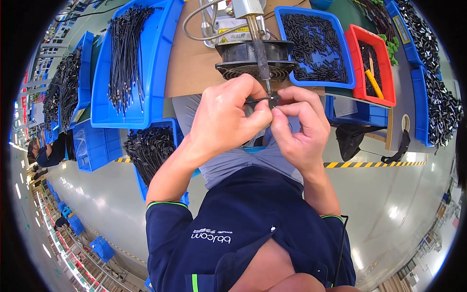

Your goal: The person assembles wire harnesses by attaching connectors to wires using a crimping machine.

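Observation:
A thin black cable (257, 101) is pinched between the thumb and forefinger of my left hand (226, 117), with its end pointing right. My right hand (302, 129) is closed close beside it, fingertips together at a small dark part (275, 97) at the cable's end; the kind of part is too small to make out. Just above both hands, a fixed soldering iron (261, 61) points down, its tip reaching the cable end. Whether the tip touches the part I cannot tell. Behind the iron stands a black fan (253, 58).
A blue tray of black cables (104, 104) lies left. Right of the fan are a blue tray of small black pieces (350, 80) and a red bin (384, 100) with a yellow-handled tool (373, 82). More cables (151, 148) fill a lower bin. Another person (48, 151) is at far left.

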